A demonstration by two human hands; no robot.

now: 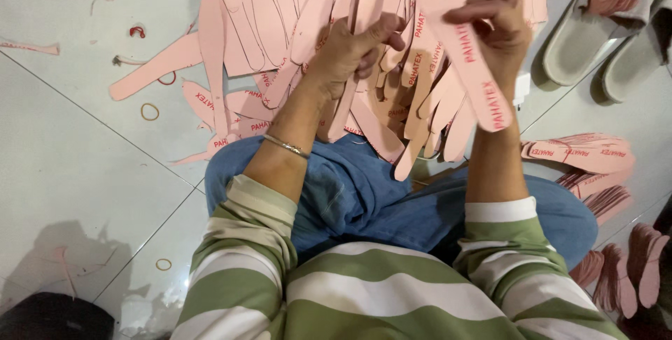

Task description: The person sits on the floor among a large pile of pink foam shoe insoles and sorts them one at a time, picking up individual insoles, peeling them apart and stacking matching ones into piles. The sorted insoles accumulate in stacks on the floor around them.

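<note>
Our right hand (pixel 493 25) pinches 1 pink strip (pixel 465 53), our left hand (pixel 350 49) grips a bunch (pixel 420 116) — loosely fanned, these could slip onto the tile floor (pixel 70 151).

Green-and-white striped long sleeves (pixel 241 242), pushed up forearms; blue jeans (pixel 371 200); thin metal bangle (pixel 285 146) on left wrist.

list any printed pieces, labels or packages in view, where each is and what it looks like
Printed strip: pinched in the right hand, long, pink, red lettering.
Held bundle: in the left hand, pink strips fanning down.
Loose pile: on the floor ahead, pink flat cut-outs, some red-printed.
Stacked pieces: floor at right, pink, red print.
No packages or screens.
</note>
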